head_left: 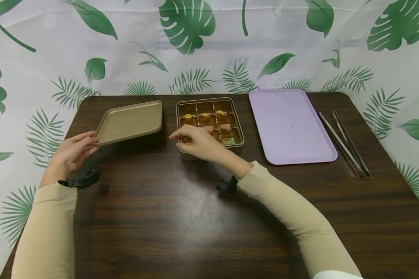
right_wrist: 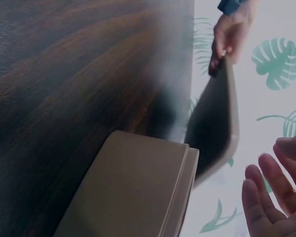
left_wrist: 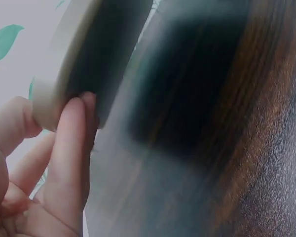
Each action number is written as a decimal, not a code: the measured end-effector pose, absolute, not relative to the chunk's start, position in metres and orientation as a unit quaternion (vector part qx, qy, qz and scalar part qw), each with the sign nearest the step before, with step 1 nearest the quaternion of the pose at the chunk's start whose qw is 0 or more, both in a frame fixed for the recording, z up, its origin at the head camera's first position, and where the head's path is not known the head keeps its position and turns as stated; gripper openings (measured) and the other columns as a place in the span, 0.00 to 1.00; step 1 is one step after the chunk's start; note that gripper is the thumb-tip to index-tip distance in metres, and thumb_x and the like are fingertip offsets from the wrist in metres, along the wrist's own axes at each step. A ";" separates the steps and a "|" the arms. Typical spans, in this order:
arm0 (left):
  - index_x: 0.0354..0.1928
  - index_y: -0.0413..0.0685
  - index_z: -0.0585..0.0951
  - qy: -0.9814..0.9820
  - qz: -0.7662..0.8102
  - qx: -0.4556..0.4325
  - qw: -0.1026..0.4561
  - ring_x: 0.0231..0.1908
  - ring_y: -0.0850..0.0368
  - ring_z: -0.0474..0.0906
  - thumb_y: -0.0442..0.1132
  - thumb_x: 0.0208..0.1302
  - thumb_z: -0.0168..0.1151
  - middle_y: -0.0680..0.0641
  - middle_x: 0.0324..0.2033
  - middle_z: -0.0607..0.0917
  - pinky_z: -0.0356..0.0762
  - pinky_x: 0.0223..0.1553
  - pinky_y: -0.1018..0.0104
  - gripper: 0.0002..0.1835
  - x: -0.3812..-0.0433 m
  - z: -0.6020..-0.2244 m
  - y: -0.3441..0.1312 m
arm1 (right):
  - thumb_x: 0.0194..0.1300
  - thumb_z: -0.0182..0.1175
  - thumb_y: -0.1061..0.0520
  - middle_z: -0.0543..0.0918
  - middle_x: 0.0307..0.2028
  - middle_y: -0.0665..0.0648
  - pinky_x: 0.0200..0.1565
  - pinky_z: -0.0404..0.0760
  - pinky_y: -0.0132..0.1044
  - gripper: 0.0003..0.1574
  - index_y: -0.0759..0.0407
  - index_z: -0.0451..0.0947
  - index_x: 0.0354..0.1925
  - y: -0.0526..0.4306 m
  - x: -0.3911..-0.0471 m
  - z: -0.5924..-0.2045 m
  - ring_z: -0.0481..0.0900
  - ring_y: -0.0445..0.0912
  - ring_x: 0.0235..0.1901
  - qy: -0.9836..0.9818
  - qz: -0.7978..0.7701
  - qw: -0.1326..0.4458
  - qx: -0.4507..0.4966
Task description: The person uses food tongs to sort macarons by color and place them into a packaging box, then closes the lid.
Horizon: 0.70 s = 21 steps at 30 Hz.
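Note:
My left hand point(head_left: 75, 153) pinches the near left corner of a flat gold lid point(head_left: 130, 122), thumb on one face and fingers on the other. The lid is held tilted above the table, left of a square gold box point(head_left: 190, 156). The left wrist view shows the fingertips against the lid's dark inner side point(left_wrist: 103, 54). My right hand point(head_left: 200, 143) hovers over the box's near left part, fingers loosely bent and holding nothing. Inside the box a divided tray has yellow, pink and green pieces point(head_left: 231, 142) in its compartments; the hand hides some of them.
A lilac tray point(head_left: 293, 128) lies right of the box. Metal tongs point(head_left: 349, 147) rest beside it near the table's right edge. The dark wooden table point(head_left: 181, 224) ends at a white leaf-print cloth point(head_left: 223, 42) behind and at both sides.

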<state>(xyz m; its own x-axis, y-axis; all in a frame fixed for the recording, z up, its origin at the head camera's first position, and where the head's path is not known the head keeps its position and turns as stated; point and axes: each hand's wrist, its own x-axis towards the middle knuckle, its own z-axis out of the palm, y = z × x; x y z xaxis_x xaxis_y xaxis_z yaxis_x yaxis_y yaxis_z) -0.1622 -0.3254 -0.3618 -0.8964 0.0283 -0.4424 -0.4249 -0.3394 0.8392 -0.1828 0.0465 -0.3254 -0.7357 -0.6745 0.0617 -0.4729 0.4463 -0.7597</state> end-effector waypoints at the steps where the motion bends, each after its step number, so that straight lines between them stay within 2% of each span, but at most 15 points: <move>1: 0.31 0.56 0.87 0.555 0.802 -0.174 0.140 0.29 0.65 0.84 0.24 0.65 0.53 0.54 0.27 0.87 0.82 0.31 0.76 0.19 -0.162 -0.359 -0.324 | 0.68 0.57 0.60 0.80 0.52 0.58 0.54 0.78 0.41 0.18 0.60 0.77 0.55 0.045 -0.184 -0.325 0.78 0.48 0.50 0.841 -0.403 0.124 -0.339; 4: 0.34 0.58 0.86 0.569 0.795 -0.159 0.138 0.32 0.67 0.84 0.25 0.65 0.54 0.56 0.29 0.87 0.82 0.33 0.76 0.18 -0.162 -0.353 -0.320 | 0.67 0.57 0.61 0.78 0.55 0.60 0.54 0.78 0.38 0.21 0.61 0.75 0.58 0.042 -0.187 -0.325 0.79 0.49 0.50 0.839 -0.416 0.115 -0.331; 6: 0.45 0.58 0.84 0.584 0.785 -0.149 0.140 0.34 0.69 0.83 0.27 0.64 0.57 0.60 0.33 0.85 0.82 0.35 0.77 0.17 -0.162 -0.349 -0.315 | 0.67 0.57 0.62 0.76 0.58 0.60 0.55 0.79 0.37 0.24 0.61 0.72 0.61 0.041 -0.189 -0.326 0.79 0.50 0.52 0.838 -0.427 0.107 -0.324; 9: 0.64 0.56 0.73 0.609 0.767 -0.144 0.144 0.37 0.71 0.82 0.31 0.63 0.60 0.63 0.38 0.81 0.81 0.38 0.79 0.27 -0.165 -0.343 -0.306 | 0.66 0.58 0.64 0.72 0.63 0.60 0.56 0.79 0.37 0.29 0.61 0.68 0.64 0.041 -0.192 -0.328 0.79 0.51 0.53 0.837 -0.436 0.094 -0.316; 10: 0.69 0.54 0.67 0.616 0.761 -0.143 0.145 0.37 0.72 0.81 0.32 0.63 0.61 0.63 0.39 0.79 0.81 0.39 0.79 0.32 -0.166 -0.341 -0.303 | 0.66 0.58 0.64 0.71 0.64 0.60 0.56 0.79 0.38 0.30 0.60 0.68 0.65 0.042 -0.192 -0.329 0.79 0.51 0.54 0.839 -0.435 0.089 -0.314; 12: 0.71 0.53 0.63 0.629 0.751 -0.142 0.144 0.38 0.73 0.81 0.34 0.63 0.62 0.63 0.40 0.78 0.80 0.40 0.80 0.35 -0.167 -0.337 -0.297 | 0.65 0.58 0.64 0.69 0.65 0.59 0.56 0.79 0.38 0.31 0.60 0.68 0.65 0.044 -0.194 -0.330 0.79 0.51 0.55 0.843 -0.430 0.081 -0.314; 15: 0.67 0.55 0.70 0.624 0.758 -0.132 0.137 0.38 0.72 0.81 0.33 0.63 0.63 0.63 0.39 0.80 0.81 0.39 0.79 0.30 -0.169 -0.332 -0.290 | 0.64 0.58 0.65 0.69 0.66 0.60 0.55 0.80 0.41 0.30 0.61 0.69 0.64 0.047 -0.197 -0.332 0.79 0.52 0.54 0.847 -0.421 0.067 -0.317; 17: 0.59 0.56 0.77 0.615 0.768 -0.121 0.130 0.37 0.71 0.82 0.32 0.63 0.62 0.63 0.38 0.83 0.81 0.37 0.79 0.23 -0.169 -0.329 -0.287 | 0.64 0.58 0.65 0.69 0.66 0.61 0.53 0.81 0.41 0.29 0.62 0.71 0.63 0.048 -0.198 -0.332 0.79 0.52 0.54 0.852 -0.411 0.056 -0.319; 21: 0.46 0.58 0.83 0.589 0.793 -0.097 0.122 0.36 0.68 0.83 0.29 0.62 0.61 0.59 0.36 0.85 0.82 0.35 0.78 0.16 -0.170 -0.324 -0.280 | 0.64 0.58 0.65 0.70 0.65 0.61 0.53 0.79 0.43 0.25 0.62 0.74 0.60 0.054 -0.200 -0.330 0.76 0.53 0.58 0.863 -0.395 0.030 -0.314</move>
<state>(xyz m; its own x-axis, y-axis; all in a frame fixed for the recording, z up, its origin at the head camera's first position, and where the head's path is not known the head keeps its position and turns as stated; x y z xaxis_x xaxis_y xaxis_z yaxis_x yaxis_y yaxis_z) -0.1695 -0.2796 -0.3241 -0.9514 0.0800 -0.2974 -0.3078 -0.2754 0.9107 -0.2004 0.0537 -0.3300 -0.8005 -0.5665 0.1957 -0.5186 0.4910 -0.7000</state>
